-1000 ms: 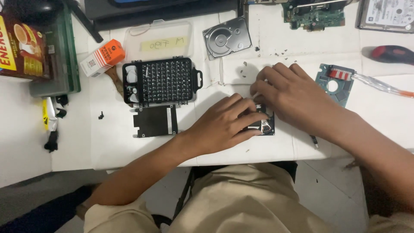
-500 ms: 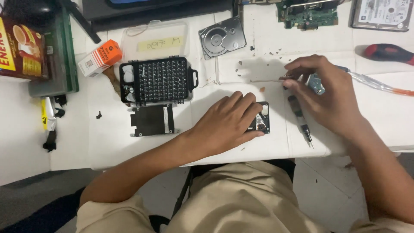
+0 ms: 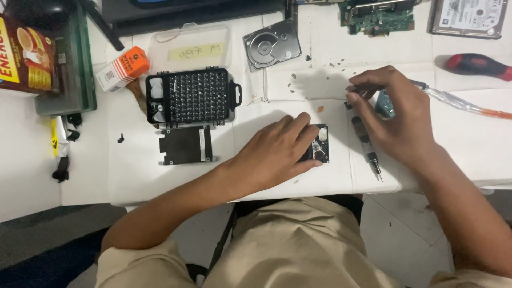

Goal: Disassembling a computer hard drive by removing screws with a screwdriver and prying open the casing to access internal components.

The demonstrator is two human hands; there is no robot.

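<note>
Left hand lay flat, palm down on the opened hard drive near the table's front edge, pressing rather than gripping. Right hand pinched a small screwdriver just right of the drive, long axis running toward the front edge, tip down; left hand was nearer

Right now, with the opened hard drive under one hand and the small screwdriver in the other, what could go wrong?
1. The left hand covers the opened hard drive; fingers might touch its exposed inside.
2. The right hand holds the precision screwdriver with its tip close to the table edge; if it slips out, it could fall to the floor.
3. Tiny dark specks, possibly screws, lie loose and could scatter.
</note>
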